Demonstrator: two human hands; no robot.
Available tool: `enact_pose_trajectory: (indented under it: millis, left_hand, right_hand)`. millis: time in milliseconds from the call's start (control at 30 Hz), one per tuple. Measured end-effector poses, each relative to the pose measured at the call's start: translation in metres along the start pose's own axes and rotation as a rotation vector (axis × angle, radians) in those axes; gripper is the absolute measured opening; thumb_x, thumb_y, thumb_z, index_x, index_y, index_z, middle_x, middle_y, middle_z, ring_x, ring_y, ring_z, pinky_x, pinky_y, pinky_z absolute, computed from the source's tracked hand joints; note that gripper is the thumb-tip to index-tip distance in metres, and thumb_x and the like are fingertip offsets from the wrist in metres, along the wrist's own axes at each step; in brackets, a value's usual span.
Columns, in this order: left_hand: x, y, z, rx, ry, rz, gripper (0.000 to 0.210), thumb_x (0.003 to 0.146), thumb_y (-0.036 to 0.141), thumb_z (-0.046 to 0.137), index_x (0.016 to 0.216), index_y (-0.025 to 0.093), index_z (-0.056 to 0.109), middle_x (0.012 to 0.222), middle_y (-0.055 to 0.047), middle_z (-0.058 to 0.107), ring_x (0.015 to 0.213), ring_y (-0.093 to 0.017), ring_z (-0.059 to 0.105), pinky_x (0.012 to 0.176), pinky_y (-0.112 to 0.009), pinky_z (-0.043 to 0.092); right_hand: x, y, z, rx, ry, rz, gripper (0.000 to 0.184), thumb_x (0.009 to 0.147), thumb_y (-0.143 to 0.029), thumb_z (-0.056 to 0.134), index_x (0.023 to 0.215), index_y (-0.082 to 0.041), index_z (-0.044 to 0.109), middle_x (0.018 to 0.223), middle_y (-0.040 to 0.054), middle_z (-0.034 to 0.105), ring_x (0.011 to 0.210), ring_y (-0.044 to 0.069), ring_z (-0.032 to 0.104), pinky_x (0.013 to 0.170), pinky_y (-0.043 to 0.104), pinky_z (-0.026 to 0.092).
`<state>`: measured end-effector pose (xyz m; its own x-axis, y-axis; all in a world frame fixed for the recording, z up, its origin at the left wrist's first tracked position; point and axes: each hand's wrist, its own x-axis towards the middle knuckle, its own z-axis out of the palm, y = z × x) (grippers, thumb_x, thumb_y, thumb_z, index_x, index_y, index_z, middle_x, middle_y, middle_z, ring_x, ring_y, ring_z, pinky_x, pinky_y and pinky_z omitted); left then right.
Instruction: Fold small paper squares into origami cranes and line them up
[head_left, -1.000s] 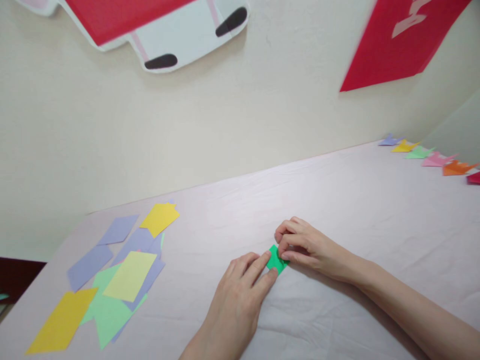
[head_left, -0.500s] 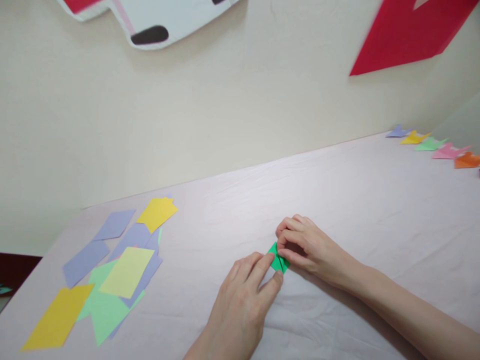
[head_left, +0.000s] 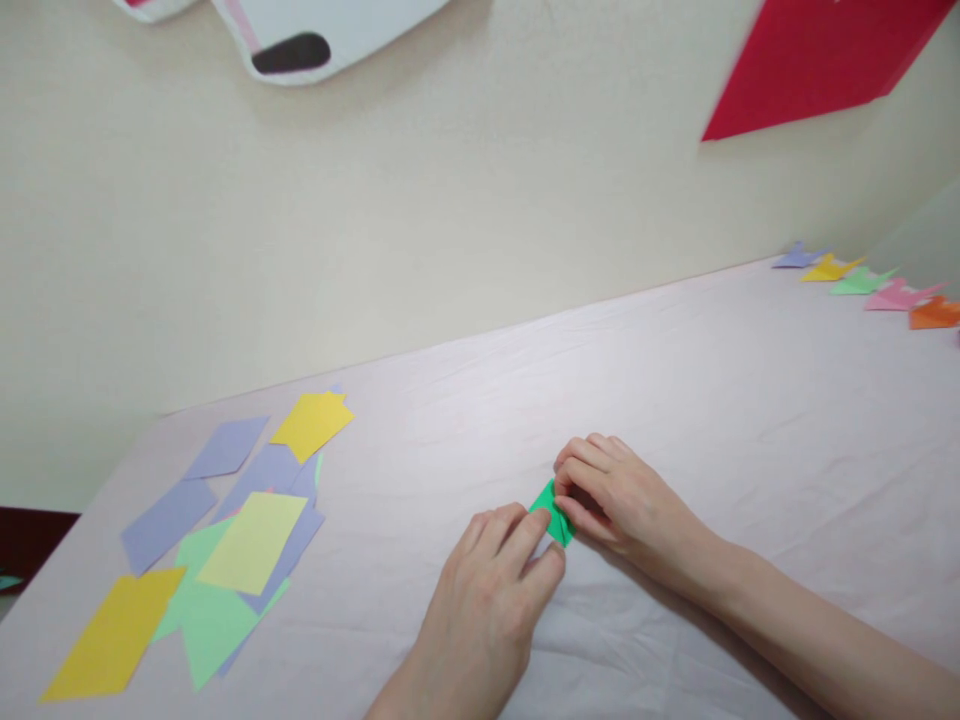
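Note:
A small piece of folded green paper lies on the cloth-covered table between my two hands. From the near left, my left hand holds its left side down, with the index finger on the paper and the thumb at its near corner. At the right side of the paper, my right hand has its thumb and index finger brought together on the edge. The fingertips of my right hand hide that part of the paper, so the exact fold there is not visible.
On the left, loose sheets in purple, yellow and green overlap, a pale yellow sheet on top. Several folded paper figures, among them an orange one, stand in a row at the far right. The wall rises behind the table.
The camera view has shifted slightly. Both hands stay on the green paper, and their fingers have moved only a little.

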<state>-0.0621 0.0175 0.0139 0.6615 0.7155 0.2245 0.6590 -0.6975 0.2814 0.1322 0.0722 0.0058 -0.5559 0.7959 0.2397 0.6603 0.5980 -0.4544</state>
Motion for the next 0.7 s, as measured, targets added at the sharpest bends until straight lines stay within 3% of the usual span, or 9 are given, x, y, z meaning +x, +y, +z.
enact_pose_trajectory:
  millis: [267, 700]
  left_hand:
    - [0.0003, -0.0025, 0.0008, -0.042, 0.016, 0.004, 0.032, 0.097, 0.014, 0.038, 0.123, 0.018, 0.055, 0.121, -0.009, 0.063, 0.104, -0.024, 0.053, 0.086, -0.038, 0.049]
    - [0.0015, -0.0019, 0.0006, -0.038, -0.012, -0.005, 0.029, 0.096, 0.014, 0.039, 0.116, 0.018, 0.06, 0.114, -0.009, 0.064, 0.102, -0.024, 0.053, 0.084, -0.038, 0.049]
  right_hand:
    - [-0.0014, 0.0017, 0.0023, 0.004, -0.006, -0.002, 0.012, 0.086, -0.011, 0.061, 0.078, -0.019, 0.054, 0.085, 0.0042, 0.06, 0.08, 0.02, 0.049, 0.072, 0.034, 0.038]
    - [-0.0005, 0.0003, 0.0021, 0.02, -0.003, 0.02, 0.013, 0.086, -0.012, 0.059, 0.077, -0.02, 0.054, 0.083, 0.0039, 0.059, 0.08, 0.02, 0.049, 0.071, 0.033, 0.037]
